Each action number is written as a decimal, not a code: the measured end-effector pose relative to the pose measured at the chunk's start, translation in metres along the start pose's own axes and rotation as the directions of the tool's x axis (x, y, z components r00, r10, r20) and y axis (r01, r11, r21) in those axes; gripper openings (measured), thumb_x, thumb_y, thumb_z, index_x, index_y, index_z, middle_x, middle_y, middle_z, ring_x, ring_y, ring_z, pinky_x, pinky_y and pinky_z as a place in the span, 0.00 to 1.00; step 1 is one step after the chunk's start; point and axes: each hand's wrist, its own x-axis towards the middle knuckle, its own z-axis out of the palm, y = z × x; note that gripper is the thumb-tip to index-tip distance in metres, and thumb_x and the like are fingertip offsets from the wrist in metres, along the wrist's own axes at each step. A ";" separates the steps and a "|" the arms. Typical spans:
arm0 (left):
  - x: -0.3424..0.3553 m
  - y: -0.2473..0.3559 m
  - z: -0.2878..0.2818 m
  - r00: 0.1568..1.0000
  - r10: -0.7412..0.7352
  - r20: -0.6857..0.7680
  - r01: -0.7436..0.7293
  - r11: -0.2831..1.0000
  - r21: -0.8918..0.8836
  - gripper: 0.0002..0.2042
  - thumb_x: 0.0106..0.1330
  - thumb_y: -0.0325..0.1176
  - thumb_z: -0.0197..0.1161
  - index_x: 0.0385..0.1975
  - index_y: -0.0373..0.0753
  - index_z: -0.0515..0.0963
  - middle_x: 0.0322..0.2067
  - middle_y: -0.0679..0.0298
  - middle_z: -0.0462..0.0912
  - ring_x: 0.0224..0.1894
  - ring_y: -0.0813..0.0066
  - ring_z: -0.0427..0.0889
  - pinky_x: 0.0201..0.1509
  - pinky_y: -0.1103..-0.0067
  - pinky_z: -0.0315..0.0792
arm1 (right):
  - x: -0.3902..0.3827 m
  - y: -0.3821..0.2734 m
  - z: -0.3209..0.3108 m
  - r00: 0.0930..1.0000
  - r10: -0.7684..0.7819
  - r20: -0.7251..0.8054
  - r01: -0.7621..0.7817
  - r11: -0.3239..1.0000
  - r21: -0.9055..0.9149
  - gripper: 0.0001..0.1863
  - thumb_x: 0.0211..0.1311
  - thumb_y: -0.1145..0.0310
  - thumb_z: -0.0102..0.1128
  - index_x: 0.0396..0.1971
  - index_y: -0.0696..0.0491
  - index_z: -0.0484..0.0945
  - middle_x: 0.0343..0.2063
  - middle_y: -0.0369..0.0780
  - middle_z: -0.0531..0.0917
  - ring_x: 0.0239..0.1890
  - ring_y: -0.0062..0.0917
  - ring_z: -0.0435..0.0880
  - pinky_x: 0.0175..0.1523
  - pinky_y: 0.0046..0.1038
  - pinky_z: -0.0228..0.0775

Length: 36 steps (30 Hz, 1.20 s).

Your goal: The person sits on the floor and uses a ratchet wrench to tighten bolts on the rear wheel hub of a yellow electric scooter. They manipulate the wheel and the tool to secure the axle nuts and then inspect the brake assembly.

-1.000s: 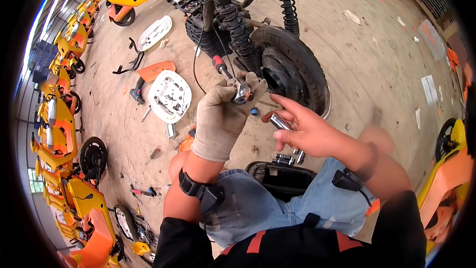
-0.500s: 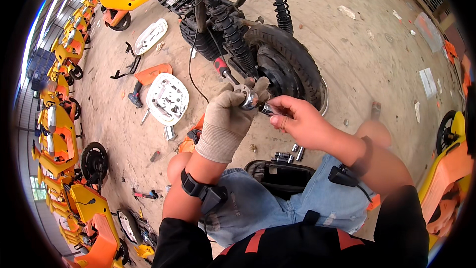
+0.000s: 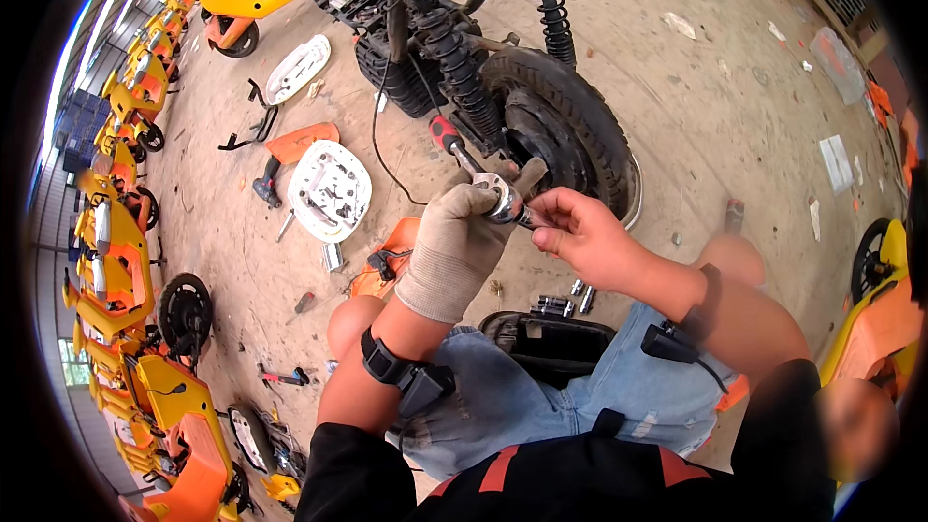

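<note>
My gloved left hand [image 3: 464, 217] is closed round the head of a ratchet wrench [image 3: 501, 201], whose red-and-black handle points away up-left. With bare fingertips, my right hand [image 3: 580, 232] pinches a metal socket [image 3: 530, 217] that meets the ratchet's head; whether it is fully seated is hidden by my fingers. Just beyond both hands is the wheel [image 3: 565, 130] of a stripped scooter, with a coil shock absorber [image 3: 454, 63] beside it. Several loose sockets [image 3: 553, 306] lie on the floor near my right knee.
Between my knees stands a black open case [image 3: 546, 343]. A white tray [image 3: 329, 191] of small parts, a cordless drill [image 3: 266, 184] and an orange panel [image 3: 387, 256] lie to the left. Yellow scooters [image 3: 121, 271] line the left side. A hammer [image 3: 283, 377] lies at lower left.
Both hands have shifted slightly; the ratchet has moved a little right and nearer me. The socket has come up against the ratchet's head.
</note>
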 end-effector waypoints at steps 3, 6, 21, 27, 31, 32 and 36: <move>-0.002 0.001 -0.001 0.999 -0.005 0.053 0.006 1.000 -0.008 0.23 0.52 0.20 0.50 0.52 0.21 0.68 0.32 0.54 0.79 0.46 0.58 0.78 0.58 0.66 0.71 | -0.002 -0.002 0.000 1.000 0.006 0.020 -0.006 0.999 0.035 0.17 0.65 0.79 0.60 0.52 0.62 0.72 0.48 0.40 0.80 0.51 0.21 0.78 0.57 0.26 0.71; -0.005 0.003 0.007 0.997 0.010 0.075 -0.011 1.000 0.011 0.21 0.51 0.18 0.48 0.48 0.22 0.70 0.33 0.53 0.79 0.61 0.51 0.75 0.62 0.68 0.70 | -0.004 -0.005 -0.002 0.999 -0.009 0.035 0.007 0.998 0.062 0.17 0.65 0.79 0.59 0.53 0.63 0.72 0.48 0.40 0.80 0.51 0.20 0.78 0.56 0.26 0.72; -0.026 0.003 0.016 0.983 -0.058 0.176 0.056 0.998 0.018 0.30 0.50 0.21 0.56 0.59 0.33 0.65 0.46 0.57 0.77 0.53 0.64 0.77 0.61 0.73 0.69 | -0.013 -0.005 -0.013 0.974 -0.078 0.213 0.055 0.992 0.113 0.14 0.69 0.73 0.57 0.51 0.63 0.74 0.38 0.34 0.80 0.36 0.14 0.75 0.44 0.22 0.71; -0.032 0.004 0.020 0.972 -0.072 0.223 0.073 0.997 0.004 0.36 0.47 0.22 0.59 0.64 0.35 0.62 0.48 0.57 0.78 0.45 0.67 0.81 0.55 0.72 0.73 | -0.015 -0.014 -0.016 0.943 -0.109 0.314 0.080 0.991 0.104 0.13 0.71 0.67 0.57 0.48 0.61 0.77 0.34 0.34 0.80 0.32 0.14 0.74 0.40 0.21 0.70; -0.032 0.005 0.020 0.970 -0.076 0.232 0.077 0.997 0.006 0.38 0.46 0.23 0.60 0.65 0.34 0.61 0.49 0.57 0.78 0.44 0.67 0.81 0.54 0.71 0.73 | -0.018 -0.022 -0.015 0.941 -0.091 0.325 0.067 0.994 0.084 0.14 0.72 0.64 0.57 0.45 0.61 0.78 0.32 0.34 0.80 0.31 0.15 0.74 0.39 0.21 0.70; -0.032 0.005 0.020 0.969 -0.073 0.235 0.074 0.997 0.007 0.39 0.46 0.23 0.60 0.65 0.34 0.61 0.49 0.57 0.78 0.44 0.66 0.81 0.54 0.70 0.73 | -0.018 -0.022 -0.015 0.942 -0.093 0.323 0.076 0.995 0.066 0.14 0.72 0.64 0.57 0.45 0.61 0.78 0.32 0.34 0.80 0.31 0.15 0.74 0.39 0.21 0.70; -0.034 0.004 0.025 0.977 -0.061 0.205 0.045 0.996 0.079 0.36 0.47 0.24 0.58 0.64 0.33 0.61 0.47 0.56 0.78 0.43 0.63 0.81 0.54 0.69 0.73 | -0.016 -0.021 -0.018 0.941 -0.065 0.331 0.062 0.998 0.019 0.14 0.72 0.65 0.56 0.45 0.62 0.79 0.32 0.35 0.81 0.31 0.15 0.74 0.39 0.22 0.70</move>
